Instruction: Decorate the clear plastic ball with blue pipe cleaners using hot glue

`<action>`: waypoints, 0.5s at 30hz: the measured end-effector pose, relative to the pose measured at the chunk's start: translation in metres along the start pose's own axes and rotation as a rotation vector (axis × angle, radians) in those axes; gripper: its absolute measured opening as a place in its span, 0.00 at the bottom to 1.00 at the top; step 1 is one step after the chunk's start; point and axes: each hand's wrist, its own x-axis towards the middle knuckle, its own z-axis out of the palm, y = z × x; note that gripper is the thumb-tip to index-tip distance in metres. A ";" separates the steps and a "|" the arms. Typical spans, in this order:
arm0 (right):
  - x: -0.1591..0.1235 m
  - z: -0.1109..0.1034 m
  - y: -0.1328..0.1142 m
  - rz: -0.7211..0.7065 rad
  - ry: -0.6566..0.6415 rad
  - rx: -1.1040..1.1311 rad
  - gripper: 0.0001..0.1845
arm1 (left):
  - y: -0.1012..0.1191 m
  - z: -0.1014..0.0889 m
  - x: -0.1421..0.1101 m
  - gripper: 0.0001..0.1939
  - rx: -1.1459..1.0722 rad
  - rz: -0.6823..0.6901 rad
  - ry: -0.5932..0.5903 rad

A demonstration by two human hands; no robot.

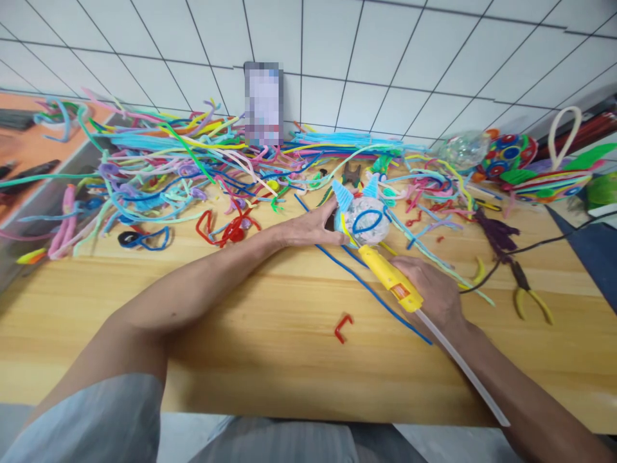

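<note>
My left hand [315, 225] is closed around the left side of a round, clear craft ball [379, 234] at the middle of the table. Two light-blue ears [342, 195] stick up from the ball, and a dark-blue pipe-cleaner loop [367, 222] lies on its face. A yellow hot glue gun [390, 276] is gripped in my right hand [431, 289], its nozzle at the ball's lower left edge; whether it touches is unclear. From its rear a long white glue stick [463, 366] runs out over my right forearm. A long blue pipe cleaner [371, 292] lies below the ball.
Tangled pipe cleaners [159, 154] line the tiled wall, with a phone [263, 103] upright behind them. Yellow-handled pliers [523, 289] and a black cord [530, 241] lie at right. A bent red piece [344, 328] is near me. Decorated balls [509, 154] stand far right; a bin [99, 161] stands left.
</note>
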 end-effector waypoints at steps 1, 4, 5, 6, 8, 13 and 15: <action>0.000 0.000 0.000 0.007 0.000 -0.008 0.20 | 0.002 0.001 0.000 0.58 0.002 -0.002 0.017; -0.001 0.001 0.001 0.018 -0.007 -0.012 0.20 | 0.004 0.003 0.001 0.59 -0.026 0.002 0.064; -0.001 0.001 0.001 0.018 -0.013 -0.010 0.21 | 0.003 0.004 0.001 0.58 -0.035 0.000 0.070; 0.000 0.000 0.001 0.013 -0.015 -0.012 0.21 | 0.003 0.004 0.001 0.58 -0.042 -0.005 0.072; 0.001 -0.001 0.000 -0.006 -0.005 -0.038 0.20 | 0.000 0.005 0.002 0.56 -0.051 -0.019 0.070; 0.004 -0.003 -0.002 -0.024 0.015 -0.070 0.17 | -0.005 0.005 0.002 0.55 -0.054 -0.027 0.058; 0.003 -0.003 -0.002 -0.014 0.021 -0.060 0.18 | -0.005 0.005 0.002 0.55 -0.050 -0.025 0.053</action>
